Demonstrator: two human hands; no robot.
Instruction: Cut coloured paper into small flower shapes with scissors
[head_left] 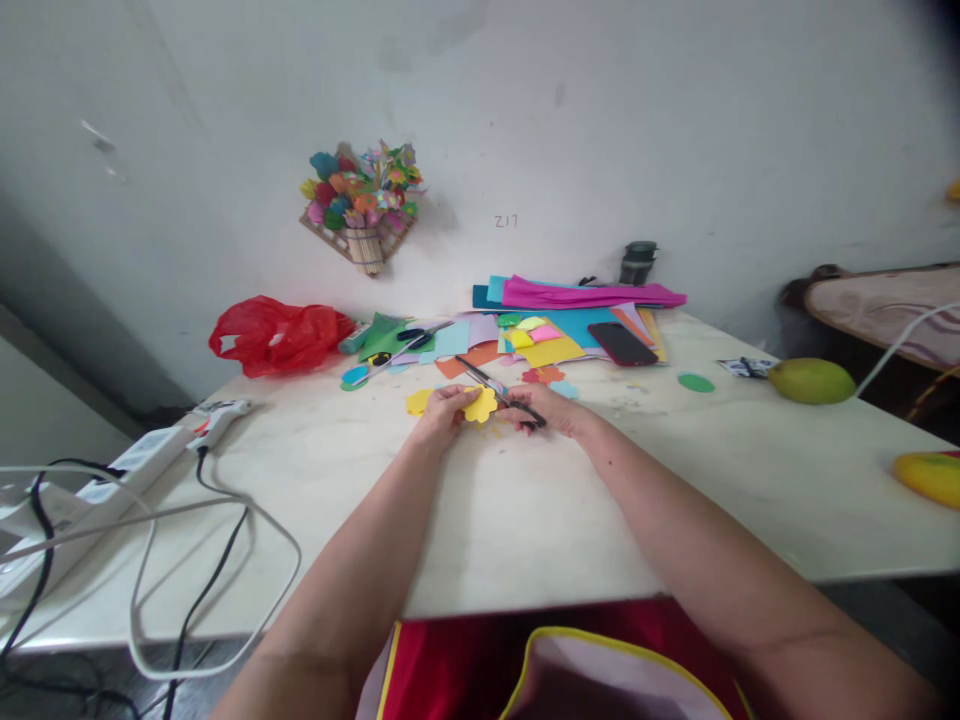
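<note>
My left hand [444,412] pinches a yellow paper flower [481,404] with a scalloped edge. A pair of scissors [489,381] with black handles is in my right hand [550,408], its blades pointing up and left just behind the flower. Whether the blades touch the paper I cannot tell. Another yellow paper piece [418,402] lies on the table left of my left hand. Small yellow scraps [491,432] are scattered below the flower. Behind my right hand lie orange-red paper flowers [543,375] and a light blue paper piece [568,390].
Coloured paper sheets [589,325], a phone [622,343] and a second pair of scissors [424,338] lie toward the wall. A red plastic bag [277,335] is at the back left. Power strips [142,460] with cables occupy the left; a mango [812,381] sits right.
</note>
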